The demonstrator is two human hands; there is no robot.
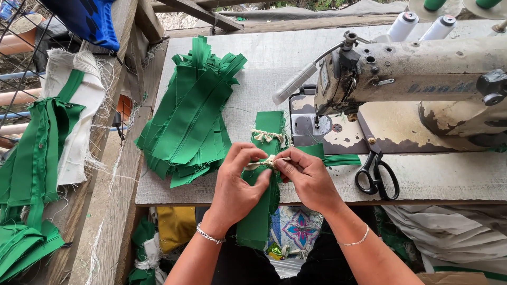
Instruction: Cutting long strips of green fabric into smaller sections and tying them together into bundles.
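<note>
A bundle of green fabric strips [260, 211] lies across the table's front edge, tied with pale string in two places. My left hand [237, 182] and my right hand [305, 177] both pinch the nearer string tie [266, 162] on top of the bundle. The second string knot [266, 136] sits farther up the bundle, just left of the sewing machine's needle plate [311, 126].
An old cream sewing machine [417, 74] fills the right of the table. Black scissors [376, 177] lie near its base. A loose pile of green strips [190, 116] lies to the left. More green and white cloth [47, 153] hangs over a wooden rail at left.
</note>
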